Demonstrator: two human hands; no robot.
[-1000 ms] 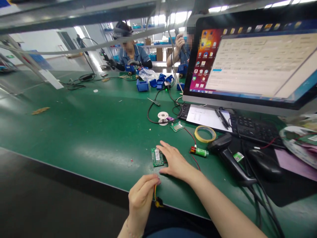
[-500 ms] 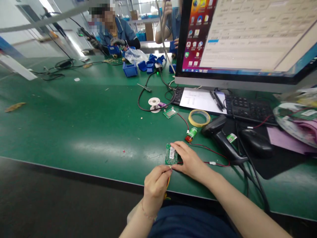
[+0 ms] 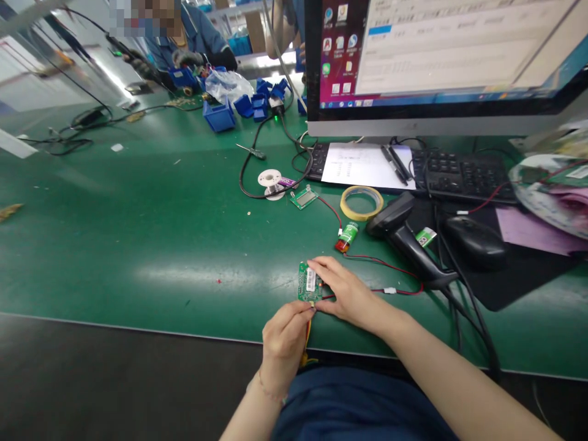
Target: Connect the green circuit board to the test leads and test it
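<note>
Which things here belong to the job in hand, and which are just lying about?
Seemingly in use:
circuit board, held by right hand
yellow wires, held by left hand
green battery, wires running toward board

Seemingly idle:
tape roll
screwdriver
white spool
barcode scanner

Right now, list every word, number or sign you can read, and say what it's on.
No text reads for certain.
Sticker on the board: barcode, print too small.
Screen: text too blurred.
Paper: marks too faint.
Battery: markings too small.
Purple label: pale characters, too blurred.
Green label: perhaps "80", unsure.
Keyboard: legends too small.
</note>
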